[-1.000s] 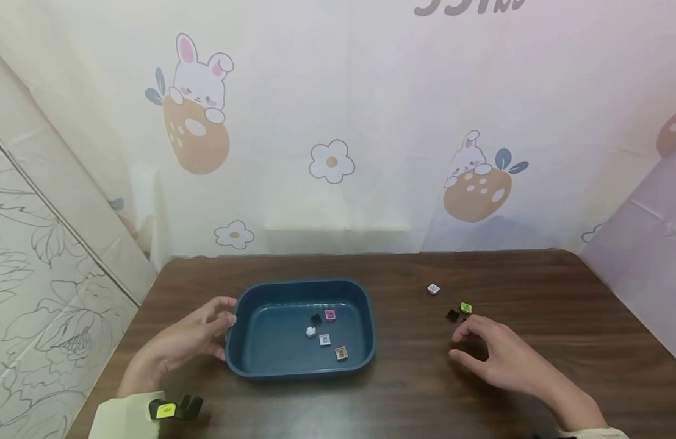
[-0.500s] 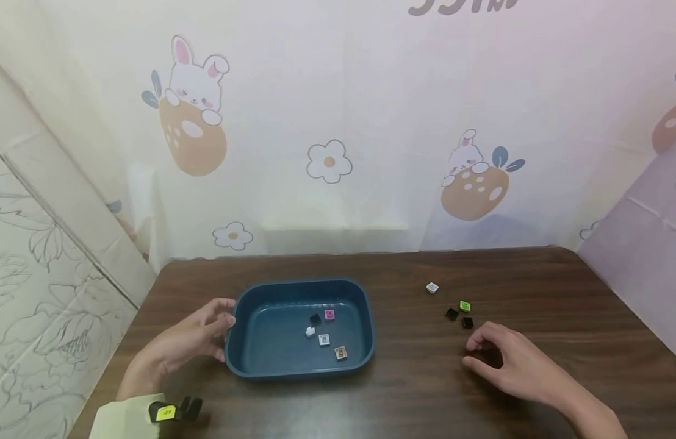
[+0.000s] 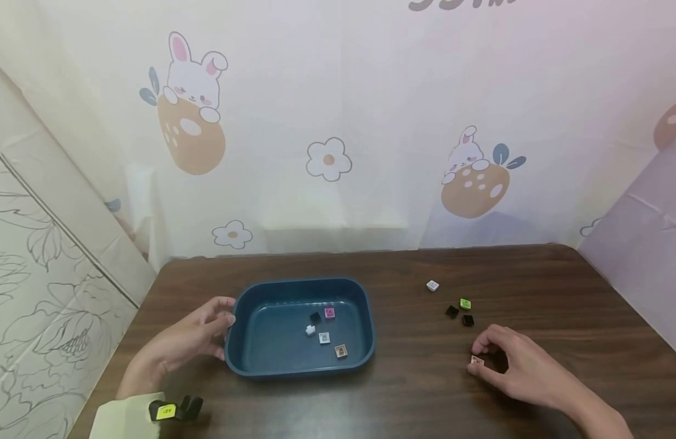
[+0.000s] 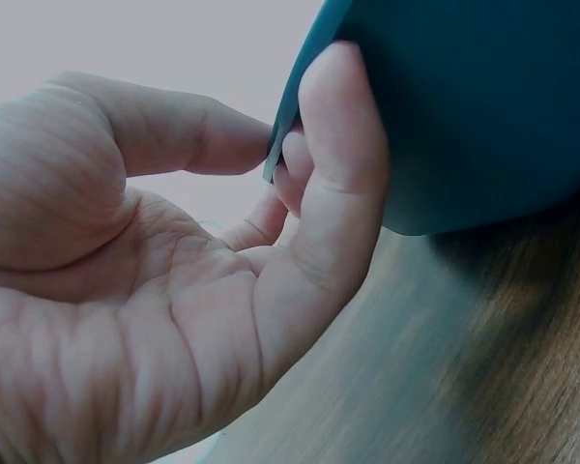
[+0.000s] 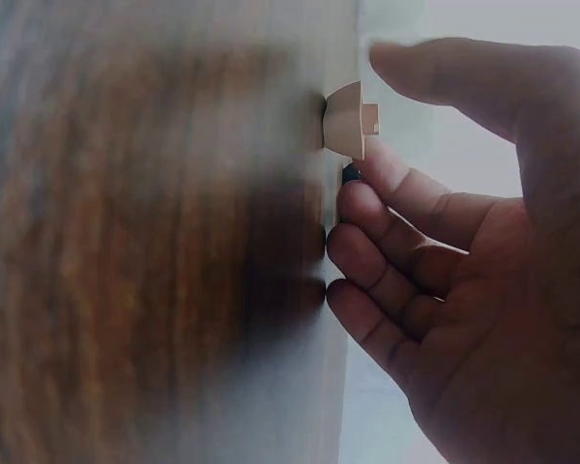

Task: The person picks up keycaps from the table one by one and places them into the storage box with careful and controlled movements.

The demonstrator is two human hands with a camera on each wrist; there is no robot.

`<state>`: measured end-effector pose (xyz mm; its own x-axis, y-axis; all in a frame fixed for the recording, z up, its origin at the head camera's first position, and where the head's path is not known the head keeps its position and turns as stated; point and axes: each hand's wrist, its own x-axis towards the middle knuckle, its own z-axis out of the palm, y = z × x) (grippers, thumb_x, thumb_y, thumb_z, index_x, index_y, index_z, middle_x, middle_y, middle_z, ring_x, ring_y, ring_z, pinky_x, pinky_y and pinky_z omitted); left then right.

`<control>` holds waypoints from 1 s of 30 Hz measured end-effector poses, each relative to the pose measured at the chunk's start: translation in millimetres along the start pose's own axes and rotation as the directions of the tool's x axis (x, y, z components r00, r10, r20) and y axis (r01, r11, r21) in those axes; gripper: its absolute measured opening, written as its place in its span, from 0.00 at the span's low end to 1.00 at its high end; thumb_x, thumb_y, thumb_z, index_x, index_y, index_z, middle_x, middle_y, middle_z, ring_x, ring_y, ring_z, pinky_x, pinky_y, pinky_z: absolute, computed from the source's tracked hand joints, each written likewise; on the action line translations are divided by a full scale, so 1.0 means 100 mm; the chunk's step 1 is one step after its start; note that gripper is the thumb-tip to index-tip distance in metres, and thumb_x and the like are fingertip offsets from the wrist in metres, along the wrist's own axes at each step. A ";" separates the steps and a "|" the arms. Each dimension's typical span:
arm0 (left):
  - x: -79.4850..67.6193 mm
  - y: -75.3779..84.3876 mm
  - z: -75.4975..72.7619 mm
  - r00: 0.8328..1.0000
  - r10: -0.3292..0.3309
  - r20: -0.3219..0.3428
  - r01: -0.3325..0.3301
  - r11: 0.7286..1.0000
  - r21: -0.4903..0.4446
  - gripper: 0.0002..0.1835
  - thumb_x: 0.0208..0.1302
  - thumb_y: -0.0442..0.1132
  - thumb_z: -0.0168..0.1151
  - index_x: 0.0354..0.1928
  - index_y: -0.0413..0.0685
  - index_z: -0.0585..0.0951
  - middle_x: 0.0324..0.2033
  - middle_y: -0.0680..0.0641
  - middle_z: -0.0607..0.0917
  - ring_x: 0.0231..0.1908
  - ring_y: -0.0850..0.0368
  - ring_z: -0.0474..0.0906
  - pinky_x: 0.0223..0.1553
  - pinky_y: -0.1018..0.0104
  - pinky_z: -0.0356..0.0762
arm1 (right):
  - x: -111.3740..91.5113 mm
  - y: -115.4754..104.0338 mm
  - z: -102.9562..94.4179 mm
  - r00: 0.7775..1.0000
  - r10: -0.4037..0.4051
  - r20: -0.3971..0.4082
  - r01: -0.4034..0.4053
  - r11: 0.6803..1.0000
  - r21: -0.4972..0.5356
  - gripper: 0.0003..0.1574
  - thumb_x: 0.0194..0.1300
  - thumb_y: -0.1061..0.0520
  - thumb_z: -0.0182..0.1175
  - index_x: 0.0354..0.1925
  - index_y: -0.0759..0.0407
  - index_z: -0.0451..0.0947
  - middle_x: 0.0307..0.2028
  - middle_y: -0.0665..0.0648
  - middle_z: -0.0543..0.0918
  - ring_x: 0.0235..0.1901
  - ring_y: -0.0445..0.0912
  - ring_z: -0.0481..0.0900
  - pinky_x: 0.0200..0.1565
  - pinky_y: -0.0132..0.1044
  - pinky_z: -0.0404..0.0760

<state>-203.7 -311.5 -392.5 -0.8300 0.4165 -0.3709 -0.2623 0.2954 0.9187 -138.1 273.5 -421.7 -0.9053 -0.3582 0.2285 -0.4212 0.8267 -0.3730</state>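
1. Peach square block [image 3: 477, 361], top printed, with a narrower stub [image 5: 370, 119]: lower right.
2. Right hand [image 3: 516, 372]: thumb and index finger apart, around it.
3. Left hand [image 3: 197, 332], lower left, pinches the blue tray [image 3: 299, 374].
4. Half a second ago, the head view didn't show that block.

The table [image 3: 409, 390] is dark brown and wood-grained, with a rounded far right corner. A blue tray [image 3: 299, 374] stands flat at its left. Well to the tray's right, a white piece [image 3: 432, 285] lies farthest back; nearer, a green piece [image 3: 465, 303], a black piece [image 3: 452, 312] and a second black piece [image 3: 468, 320] cluster together. Closest to the front, a pale piece [image 3: 478, 361] touches the table.
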 end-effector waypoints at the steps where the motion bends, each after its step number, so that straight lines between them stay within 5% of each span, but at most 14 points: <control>1: 0.00 0.00 0.00 1.000 0.000 -0.001 0.000 1.000 0.001 0.30 0.82 0.43 0.52 0.76 0.38 0.54 0.55 0.36 0.78 0.45 0.49 0.82 0.43 0.57 0.88 | 0.00 0.00 0.00 1.000 -0.003 0.003 0.003 1.000 -0.009 0.19 0.58 0.45 0.80 0.38 0.34 0.76 0.36 0.30 0.76 0.37 0.26 0.73 0.38 0.32 0.78; 10: 0.01 -0.05 0.00 1.000 0.005 0.022 -0.004 1.000 -0.016 0.30 0.82 0.42 0.52 0.75 0.38 0.53 0.52 0.39 0.78 0.44 0.50 0.82 0.41 0.58 0.87 | -0.05 0.06 0.05 0.999 -0.039 0.017 0.038 0.999 0.014 0.20 0.59 0.48 0.80 0.37 0.33 0.75 0.35 0.30 0.75 0.36 0.26 0.71 0.35 0.31 0.75; 30: 0.01 -0.04 0.00 0.999 0.025 0.028 -0.025 1.000 -0.012 0.31 0.82 0.43 0.52 0.75 0.36 0.52 0.54 0.37 0.78 0.45 0.50 0.82 0.41 0.58 0.87 | -0.03 0.18 0.20 0.994 -0.064 -0.084 0.074 0.988 0.133 0.24 0.58 0.56 0.80 0.37 0.32 0.76 0.35 0.32 0.76 0.35 0.30 0.72 0.35 0.27 0.71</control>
<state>-203.8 -312.5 -396.7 -0.8222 0.4479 -0.3513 -0.2473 0.2748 0.9291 -143.6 280.6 -446.9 -0.8688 -0.3724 0.3263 -0.4910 0.7326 -0.4714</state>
